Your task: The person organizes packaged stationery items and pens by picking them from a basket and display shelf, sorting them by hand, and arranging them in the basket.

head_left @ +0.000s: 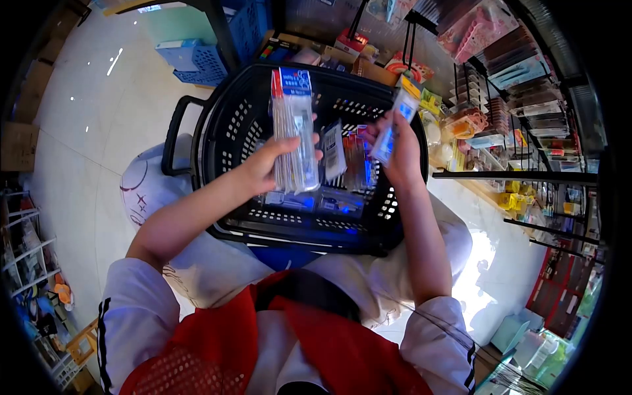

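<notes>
My left hand [268,161] is closed around a stack of slim clear plastic packets [296,135] with a red and blue header, held upright over the basket. Their contents are too small to make out. In my right hand [403,150] is a slim clear packet [406,102] with a yellow and blue top, tilted over the basket's right side. Both hands are above a black plastic shopping basket [299,238] between my knees. Inside it lie a white-labelled packet [334,151] and several other clear and reddish packs [355,161].
Hanging racks of packaged goods [520,66] line the right, with a black metal bar [520,176] jutting out near my right arm. Behind the basket is a box of small goods [349,43]. Blue plastic baskets [191,62] stand at the back left. A white wire shelf [29,257] is far left.
</notes>
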Action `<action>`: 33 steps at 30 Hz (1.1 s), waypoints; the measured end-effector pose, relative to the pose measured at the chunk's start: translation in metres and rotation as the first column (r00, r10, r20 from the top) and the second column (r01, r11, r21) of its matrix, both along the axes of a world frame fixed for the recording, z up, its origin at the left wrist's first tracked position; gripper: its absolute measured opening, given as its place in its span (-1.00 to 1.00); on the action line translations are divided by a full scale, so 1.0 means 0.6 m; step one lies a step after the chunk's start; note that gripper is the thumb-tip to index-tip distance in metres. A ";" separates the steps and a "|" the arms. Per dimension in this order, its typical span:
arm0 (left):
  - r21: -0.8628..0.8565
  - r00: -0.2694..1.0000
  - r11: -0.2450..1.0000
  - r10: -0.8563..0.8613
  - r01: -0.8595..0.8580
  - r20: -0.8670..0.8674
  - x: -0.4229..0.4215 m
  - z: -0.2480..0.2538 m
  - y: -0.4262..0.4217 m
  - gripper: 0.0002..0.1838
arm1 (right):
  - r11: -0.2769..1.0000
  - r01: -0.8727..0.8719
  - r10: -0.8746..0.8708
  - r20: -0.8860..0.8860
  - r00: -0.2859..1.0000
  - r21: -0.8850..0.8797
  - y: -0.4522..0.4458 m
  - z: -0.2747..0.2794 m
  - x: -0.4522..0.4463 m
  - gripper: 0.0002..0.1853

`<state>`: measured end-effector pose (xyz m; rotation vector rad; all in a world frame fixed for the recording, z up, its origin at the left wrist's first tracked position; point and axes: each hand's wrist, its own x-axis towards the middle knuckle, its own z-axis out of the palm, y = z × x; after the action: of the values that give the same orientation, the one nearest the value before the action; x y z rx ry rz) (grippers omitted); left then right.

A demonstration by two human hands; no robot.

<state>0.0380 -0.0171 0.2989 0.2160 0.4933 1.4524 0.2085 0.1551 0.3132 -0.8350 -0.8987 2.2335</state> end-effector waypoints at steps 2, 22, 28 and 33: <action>0.027 0.997 1.000 0.011 -0.009 -0.071 -0.002 -0.005 0.012 -0.38 | 0.989 -0.117 0.126 0.102 0.987 -0.092 -0.040 -0.002 -0.031 -0.67; -0.217 0.736 0.960 -0.018 -0.176 -0.677 0.022 0.002 0.018 -0.63 | 0.932 -0.346 0.340 -0.075 0.938 -0.109 -0.116 0.003 -0.054 -0.68; -0.237 0.855 0.966 -0.034 -0.105 -0.517 0.028 -0.006 0.017 -0.60 | 0.966 -0.254 0.253 -0.037 0.967 -0.049 -0.122 0.008 -0.049 -0.67; -0.211 0.924 0.976 -0.036 -0.049 -0.380 0.021 -0.009 0.023 -0.50 | 0.970 -0.239 0.236 -0.061 0.970 -0.044 -0.087 0.016 -0.057 -0.67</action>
<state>0.0507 -0.0031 0.2932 0.3252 0.9679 1.3531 0.1743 0.1028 0.3225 -0.7156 -0.9624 2.4831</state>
